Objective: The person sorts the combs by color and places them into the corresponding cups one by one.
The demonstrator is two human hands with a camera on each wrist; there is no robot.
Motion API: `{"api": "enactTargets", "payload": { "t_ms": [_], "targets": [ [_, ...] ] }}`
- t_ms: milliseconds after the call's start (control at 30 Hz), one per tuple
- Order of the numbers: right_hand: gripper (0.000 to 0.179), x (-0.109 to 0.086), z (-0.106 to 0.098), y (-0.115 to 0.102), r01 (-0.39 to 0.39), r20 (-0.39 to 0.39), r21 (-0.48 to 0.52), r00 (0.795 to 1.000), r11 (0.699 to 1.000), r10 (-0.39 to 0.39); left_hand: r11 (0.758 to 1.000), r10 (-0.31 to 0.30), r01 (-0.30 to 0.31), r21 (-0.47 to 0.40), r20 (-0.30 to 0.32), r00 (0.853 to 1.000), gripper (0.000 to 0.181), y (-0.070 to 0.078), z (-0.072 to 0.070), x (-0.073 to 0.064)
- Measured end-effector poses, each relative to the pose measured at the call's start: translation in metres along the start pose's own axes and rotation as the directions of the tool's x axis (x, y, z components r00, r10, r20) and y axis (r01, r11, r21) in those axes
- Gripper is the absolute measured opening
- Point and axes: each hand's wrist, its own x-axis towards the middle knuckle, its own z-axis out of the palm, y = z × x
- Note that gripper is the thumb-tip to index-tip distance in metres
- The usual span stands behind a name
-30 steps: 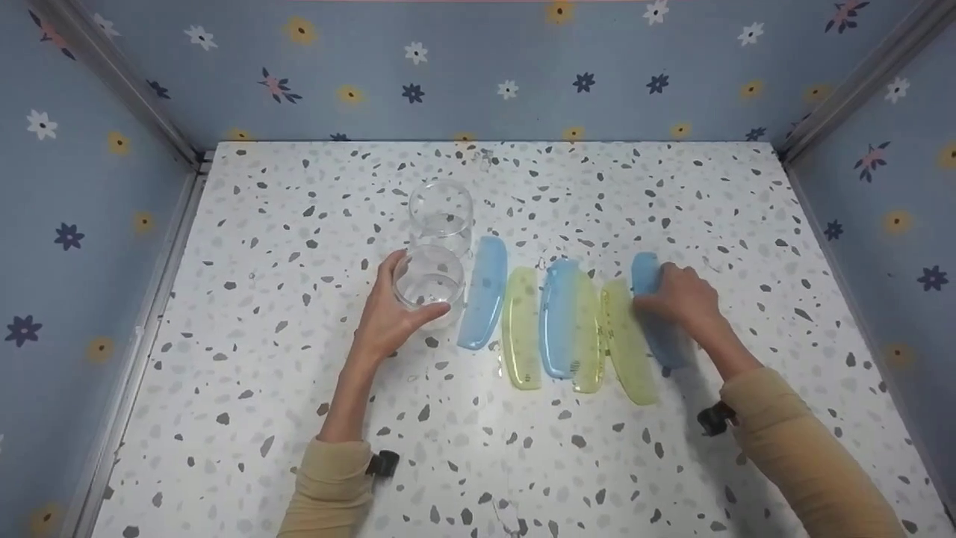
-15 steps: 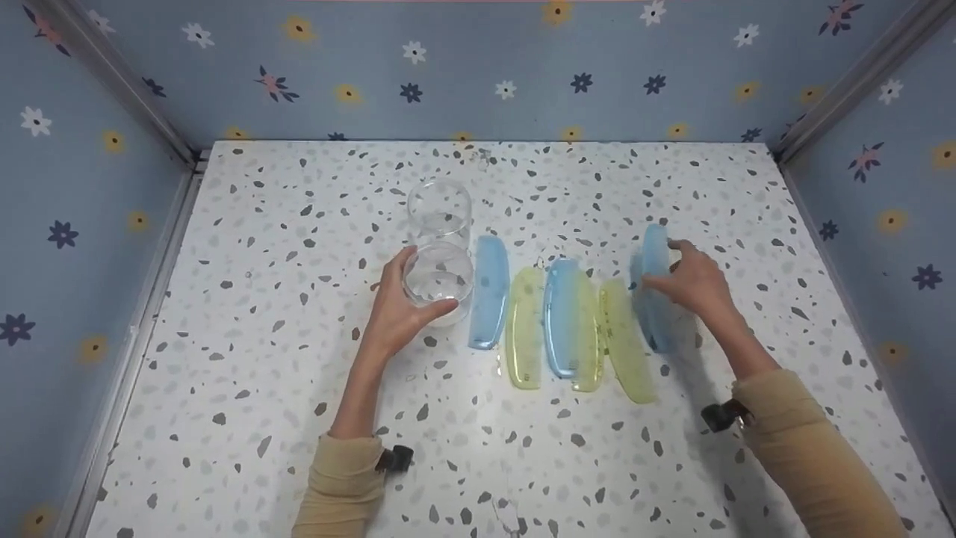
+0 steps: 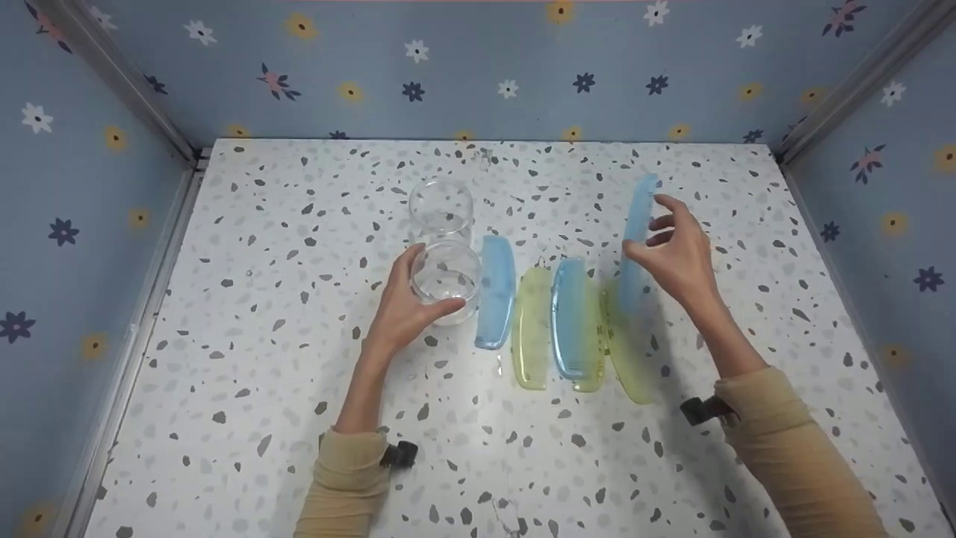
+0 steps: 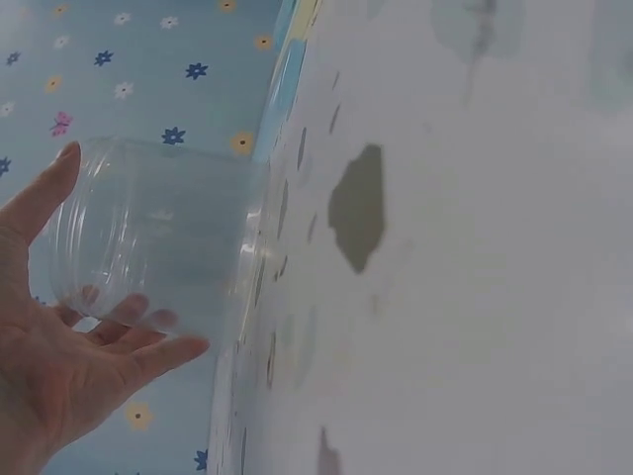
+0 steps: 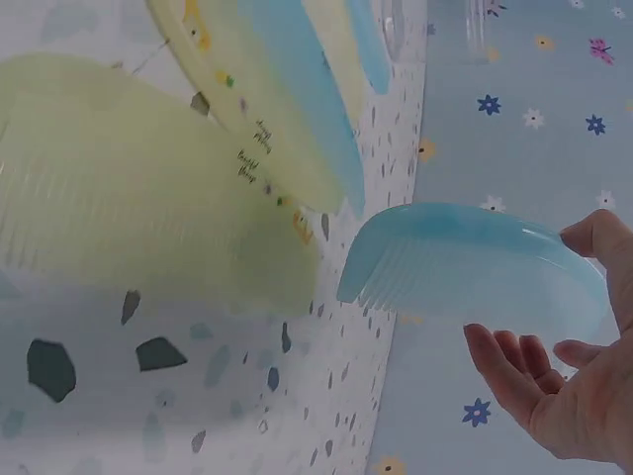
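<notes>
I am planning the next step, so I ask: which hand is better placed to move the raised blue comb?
Probably the right hand: it holds the raised blue comb above the table, while the left hand is occupied, gripping the nearer clear jar.

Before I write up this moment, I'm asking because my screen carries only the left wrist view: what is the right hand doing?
Observer: The right hand holds a blue comb up off the table.
Operator: I see the left hand gripping one clear container. Is there another?
Observer: Yes, the head view shows a second clear container just beyond the gripped one.
Operator: And how many combs lie on the table?
Observer: Five, two blue and three yellow, in a row to the right of the containers.
</notes>
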Motion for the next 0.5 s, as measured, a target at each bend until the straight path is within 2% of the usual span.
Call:
{"api": "enactTargets", "payload": {
  "t_ms": [267,500],
  "targets": [
    [0.077,-0.006,0.016,-0.035,0.132,-0.093,0.156,0.989,0.979,-0.118,1.0,0.003,-0.003,-0.004,0.016,1.0,0.113,0.003,0.006,0.003],
    [0.077,-0.013,0.03,-0.062,0.243,-0.11,0.284,0.969,0.927,-0.22,1.0,-0.002,0.002,-0.006,0.048,0.999,0.11,0.005,0.008,0.005]
  ]
}}
